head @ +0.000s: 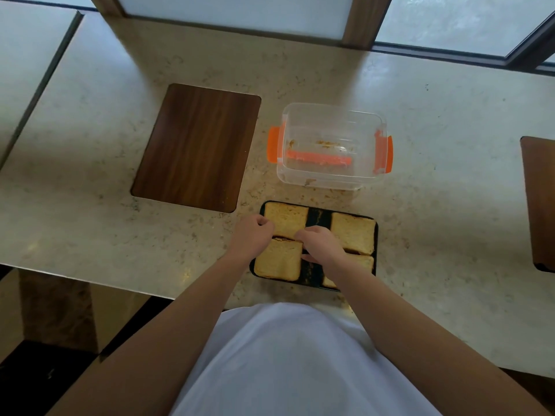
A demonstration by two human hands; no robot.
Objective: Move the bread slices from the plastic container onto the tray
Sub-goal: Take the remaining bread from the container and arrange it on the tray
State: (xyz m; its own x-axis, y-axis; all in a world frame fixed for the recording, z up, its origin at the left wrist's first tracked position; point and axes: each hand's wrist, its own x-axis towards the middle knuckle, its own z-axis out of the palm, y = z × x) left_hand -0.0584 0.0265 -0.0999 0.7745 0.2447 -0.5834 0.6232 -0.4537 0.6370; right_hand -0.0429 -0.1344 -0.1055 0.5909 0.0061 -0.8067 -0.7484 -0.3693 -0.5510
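A black tray (pixel 317 215) lies at the counter's near edge with several bread slices on it. The far-left slice (pixel 286 219) is pinched at its left edge by my left hand (pixel 251 234), fingers curled. My right hand (pixel 322 245) pinches the same slice at its near right corner and reaches over the tray's middle. A near-left slice (pixel 279 261) and a far-right slice (pixel 354 232) lie flat. My right wrist partly hides the near-right slice (pixel 365 261). Behind the tray, the clear plastic container (pixel 330 175) with orange clips holds only crumbs.
A dark wooden board (pixel 196 147) is set into the counter left of the container. Another wooden panel (pixel 539 202) sits at the right edge. The counter's near edge (pixel 90 285) runs just left of the tray, and window frames stand along the back.
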